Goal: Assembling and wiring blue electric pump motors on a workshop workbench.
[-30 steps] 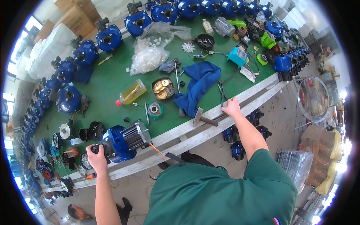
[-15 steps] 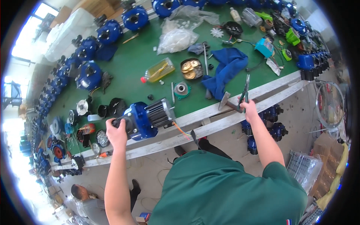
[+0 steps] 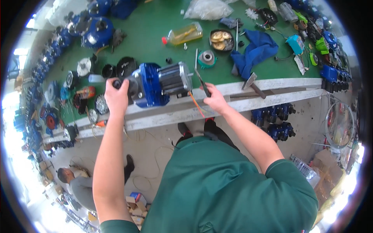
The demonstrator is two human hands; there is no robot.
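My left hand [image 3: 115,96] is wrapped round the dark end of an electric motor [image 3: 150,86] with a blue housing and a silver finned body. The motor is at the bench's front edge, its thin shaft pointing right. Coloured wires [image 3: 196,104] hang from its underside. Closed round a pair of pliers [image 3: 203,83], my right hand [image 3: 216,100] is just right of the shaft; the plier tips point up and left, close to the shaft end. Beyond them lies a green ring-shaped part [image 3: 206,59] with a metal centre.
A hammer [image 3: 250,81] rests across the pale front rail [image 3: 287,84]. Behind are a blue cloth [image 3: 254,50], a tin of brass-coloured parts [image 3: 222,40] and a bottle of yellow liquid [image 3: 184,34]. Blue motors [image 3: 97,33] line the left side. A person [image 3: 79,184] is at lower left.
My right hand has carried the pliers left from beside the hammer to the motor's shaft end. My left hand keeps its hold on the motor. The whole view has shifted.
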